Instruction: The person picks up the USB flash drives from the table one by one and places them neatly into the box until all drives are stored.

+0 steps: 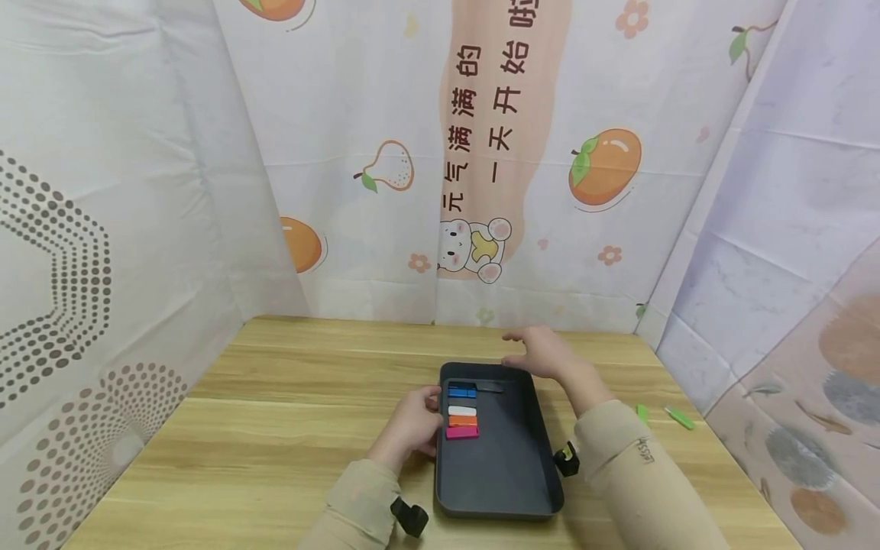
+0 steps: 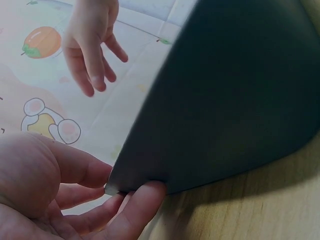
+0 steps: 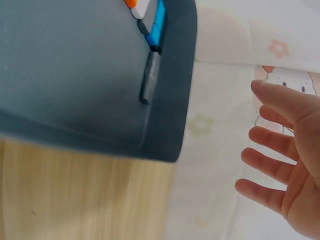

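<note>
A dark grey tray (image 1: 505,458) lies on the table with its long side running away from me. My left hand (image 1: 412,420) holds its left wall, thumb and fingers pinching the edge in the left wrist view. My right hand (image 1: 543,353) is over the far right corner, fingers spread and nothing in them; a gap parts it from the tray in the right wrist view. Inside, along the left wall, small bars sit in a column: pink (image 1: 462,432), orange (image 1: 462,421), white (image 1: 462,411), grey (image 1: 462,402) and blue (image 1: 462,393). A slim dark grey stick (image 3: 151,77) lies by the far wall.
On the wooden table (image 1: 289,428), right of the tray, lie a slim green tool (image 1: 680,417) with a pale tip and a green piece (image 1: 642,413) partly behind the right sleeve. Printed curtains (image 1: 344,229) hang behind the table and along both sides.
</note>
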`<state>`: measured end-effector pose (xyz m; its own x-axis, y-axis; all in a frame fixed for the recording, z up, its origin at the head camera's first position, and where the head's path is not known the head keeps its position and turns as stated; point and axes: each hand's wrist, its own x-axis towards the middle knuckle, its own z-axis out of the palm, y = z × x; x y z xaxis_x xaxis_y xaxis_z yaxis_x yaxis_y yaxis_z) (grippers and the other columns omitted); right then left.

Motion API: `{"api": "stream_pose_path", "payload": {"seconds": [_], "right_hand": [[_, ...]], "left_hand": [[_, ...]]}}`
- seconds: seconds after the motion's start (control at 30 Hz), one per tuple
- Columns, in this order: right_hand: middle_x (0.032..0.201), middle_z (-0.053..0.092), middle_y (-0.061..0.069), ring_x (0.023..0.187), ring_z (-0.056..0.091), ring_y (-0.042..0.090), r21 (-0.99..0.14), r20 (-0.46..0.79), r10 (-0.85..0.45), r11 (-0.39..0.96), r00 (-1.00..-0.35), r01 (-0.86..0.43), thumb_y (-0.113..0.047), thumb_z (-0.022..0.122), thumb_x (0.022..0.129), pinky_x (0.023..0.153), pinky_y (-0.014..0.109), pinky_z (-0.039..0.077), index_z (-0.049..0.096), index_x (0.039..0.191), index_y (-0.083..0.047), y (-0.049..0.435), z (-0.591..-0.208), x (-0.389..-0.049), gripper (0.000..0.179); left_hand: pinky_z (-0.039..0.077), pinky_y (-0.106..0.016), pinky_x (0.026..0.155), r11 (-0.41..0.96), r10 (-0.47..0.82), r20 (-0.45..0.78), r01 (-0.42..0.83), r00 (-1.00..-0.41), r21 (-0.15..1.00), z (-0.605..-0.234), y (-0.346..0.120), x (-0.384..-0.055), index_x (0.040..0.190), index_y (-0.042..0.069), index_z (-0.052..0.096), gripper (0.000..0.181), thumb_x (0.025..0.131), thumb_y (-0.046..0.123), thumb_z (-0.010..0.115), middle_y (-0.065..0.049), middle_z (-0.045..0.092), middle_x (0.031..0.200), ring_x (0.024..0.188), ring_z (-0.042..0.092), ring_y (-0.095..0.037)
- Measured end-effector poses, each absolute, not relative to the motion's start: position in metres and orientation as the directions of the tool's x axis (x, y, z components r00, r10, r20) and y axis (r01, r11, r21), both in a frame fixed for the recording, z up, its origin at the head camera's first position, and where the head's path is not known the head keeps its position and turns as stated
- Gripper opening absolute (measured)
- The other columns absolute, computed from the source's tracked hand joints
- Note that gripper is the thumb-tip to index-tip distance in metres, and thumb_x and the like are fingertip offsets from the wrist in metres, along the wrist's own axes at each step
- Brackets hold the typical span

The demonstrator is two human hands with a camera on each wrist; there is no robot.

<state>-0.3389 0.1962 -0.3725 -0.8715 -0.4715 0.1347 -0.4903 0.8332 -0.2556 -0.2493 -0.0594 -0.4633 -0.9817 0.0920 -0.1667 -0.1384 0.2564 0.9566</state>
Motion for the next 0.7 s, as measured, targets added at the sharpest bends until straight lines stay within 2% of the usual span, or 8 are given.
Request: {"api": "stream_pose_path", "payload": {"seconds": [0.17,0.53,0.7], "right_hand": [[0.138,0.06,0.018,0.13,0.052,0.041,-0.289,0.163,-0.439,0.835,-0.883,-0.469,-0.033,0.075,0.09,0.107,0.057,0.042,0.061,0.139,-0.005,0.207,-0.366,-0.336,0.058],[0.145,0.052,0.025,0.132,0.049,0.046,-0.312,0.204,-0.406,0.835,-0.891,-0.452,-0.035,0.077,0.089,0.107,0.061,0.041,0.051,0.148,-0.004,0.234,-0.357,-0.33,0.071],[0.15,0.045,0.028,0.139,0.039,0.05,-0.322,0.17,-0.371,0.854,-0.913,-0.407,-0.04,0.077,0.089,0.11,0.065,0.035,0.045,0.152,-0.005,0.244,-0.354,-0.328,0.079]], "left_hand": [[0.06,-0.042,0.052,0.257,0.091,-0.162,-0.134,-0.983,0.957,-0.464,-0.06,-0.25,0.148,0.002,0.049,0.06,0.089,-0.007,0.059,-0.022,0.055,0.126,0.083,0.067,-0.03],[0.061,-0.043,0.053,0.253,0.089,-0.167,-0.14,-0.982,0.957,-0.463,-0.059,-0.25,0.148,0.002,0.049,0.059,0.09,-0.007,0.059,-0.022,0.055,0.126,0.079,0.067,-0.029],[0.061,-0.043,0.053,0.251,0.089,-0.163,-0.136,-0.983,0.958,-0.463,-0.06,-0.25,0.148,0.002,0.049,0.06,0.09,-0.007,0.059,-0.022,0.056,0.126,0.078,0.067,-0.028]]}}
